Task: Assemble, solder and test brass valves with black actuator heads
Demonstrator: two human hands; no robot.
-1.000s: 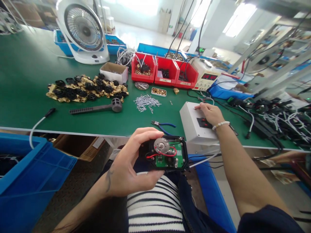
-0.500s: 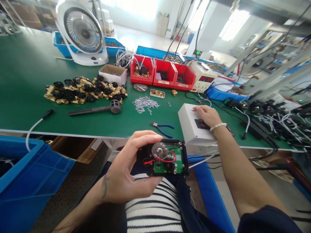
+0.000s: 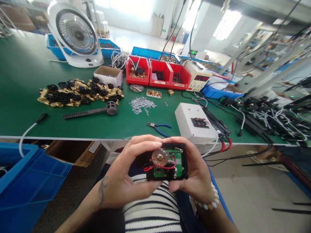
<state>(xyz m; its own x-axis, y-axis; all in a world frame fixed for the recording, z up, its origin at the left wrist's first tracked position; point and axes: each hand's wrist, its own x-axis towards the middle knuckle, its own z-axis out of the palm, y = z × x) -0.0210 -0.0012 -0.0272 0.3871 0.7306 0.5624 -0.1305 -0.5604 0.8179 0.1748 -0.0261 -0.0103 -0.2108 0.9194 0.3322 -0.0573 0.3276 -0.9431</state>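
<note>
A black housing (image 3: 184, 160) with its inside facing me is held between both hands, just in front of the table edge. In it are a green circuit board (image 3: 179, 166), a round metal disc (image 3: 159, 157) and a loop of red wire (image 3: 175, 161). My left hand (image 3: 128, 171) grips the housing's left side, thumb below and fingers above. On its right side, my right hand (image 3: 194, 168) is closed in the same way. Beyond the hands stands a white box (image 3: 187, 121) with black terminals (image 3: 200, 122) on top; blue-handled cutting pliers (image 3: 159, 127) lie left of it.
Along the back are red bins (image 3: 159, 77), a power supply (image 3: 198, 77) and a white fan (image 3: 77, 35). Brass and black fittings (image 3: 80, 92), a grey hammer-shaped tool (image 3: 97, 110) and metal clips (image 3: 141, 104) lie on the green table. A blue crate (image 3: 31, 187) is at left, cables (image 3: 272, 123) at right.
My right hand has left the white box and come to the housing's right side, taking hold of it. My left hand has kept its grip. The view has shifted slightly.
</note>
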